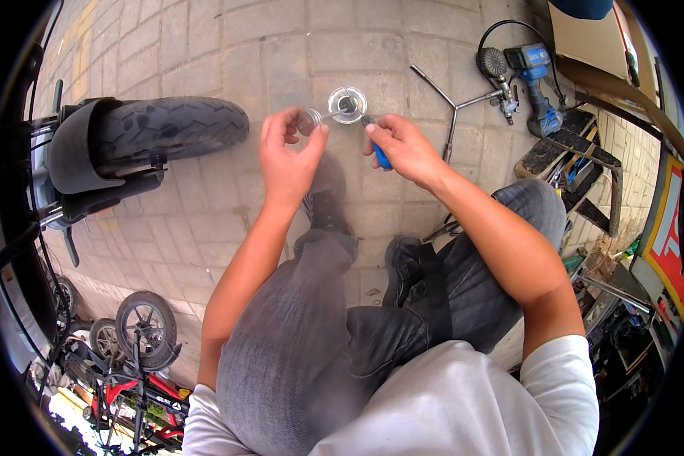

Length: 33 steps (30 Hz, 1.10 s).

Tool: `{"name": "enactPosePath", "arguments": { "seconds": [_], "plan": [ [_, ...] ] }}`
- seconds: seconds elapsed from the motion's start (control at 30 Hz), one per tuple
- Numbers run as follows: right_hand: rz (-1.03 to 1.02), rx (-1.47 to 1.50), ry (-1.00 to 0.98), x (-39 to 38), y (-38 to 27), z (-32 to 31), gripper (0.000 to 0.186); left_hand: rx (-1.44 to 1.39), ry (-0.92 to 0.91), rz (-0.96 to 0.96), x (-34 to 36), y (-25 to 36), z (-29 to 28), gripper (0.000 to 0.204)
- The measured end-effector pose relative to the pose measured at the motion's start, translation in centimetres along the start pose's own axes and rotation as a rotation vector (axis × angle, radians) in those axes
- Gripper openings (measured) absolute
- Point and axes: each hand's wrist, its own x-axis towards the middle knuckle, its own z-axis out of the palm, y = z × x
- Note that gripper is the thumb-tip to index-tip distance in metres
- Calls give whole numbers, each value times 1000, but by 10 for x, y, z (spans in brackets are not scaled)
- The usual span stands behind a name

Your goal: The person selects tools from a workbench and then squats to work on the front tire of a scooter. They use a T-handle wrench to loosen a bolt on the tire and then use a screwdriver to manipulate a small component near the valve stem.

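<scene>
Only the head view on my feed, so going off that: the left hand (290, 144) is pinching a round, cap-like piece (311, 120) between thumb and fingers, and a thin stem (333, 115) runs from beside it over the little round jar (362, 99), which sits on the paving (281, 61) just ahead of both hands. The right hand (408, 148) is wrapped around a blue-handled tool (381, 156), its business end right by the jar's rim; too small for me to tell whether the tip touches anything. What'd worry me is the jar tipping. I see no hand steadying it, so a nudge from the stem or the tool could knock it over, and whatever's inside (can't make it out) might spill. The two also crowd the same tight spot, so one could snag the other, or the tool could slip and poke the left hand. The left foot (329, 215) looks fairly near too, so a careless shift might kick it. Tyre (182, 128) and three-armed wrench (455, 106) lie apart from it, so I wouldn't sweat those.
</scene>
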Motion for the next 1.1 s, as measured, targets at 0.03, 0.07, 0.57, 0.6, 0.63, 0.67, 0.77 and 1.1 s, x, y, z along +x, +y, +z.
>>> {"name": "enactPosePath", "arguments": {
  "seconds": [0.03, 0.07, 0.57, 0.6, 0.63, 0.67, 0.77, 1.1],
  "plan": [
    [8, -3, -14, 2, 2, 1, 37, -5, 2, -2, 0, 1, 0, 34],
    [17, -6, -28, 4, 5, 2, 38, -10, 3, -4, -1, 2, 0, 34],
    [137, -58, -164, -22, 12, 0, 41, 24, 10, -26, 4, -4, 2, 35],
    [133, -61, -156, -22, 12, -1, 41, 37, 2, -23, 4, -3, 3, 35],
    [130, -65, -149, -21, 12, -2, 41, 51, -6, -21, 4, -3, 4, 36],
    [127, -68, -142, -20, 12, -3, 41, 64, -12, -18, 4, -2, 4, 36],
    [149, -85, -117, -19, 11, -4, 40, 86, -27, -8, 5, 0, 4, 37],
    [32, -236, -14, -14, 23, -5, 37, 157, -37, 56, 8, 2, 9, 39]
  ]
}}
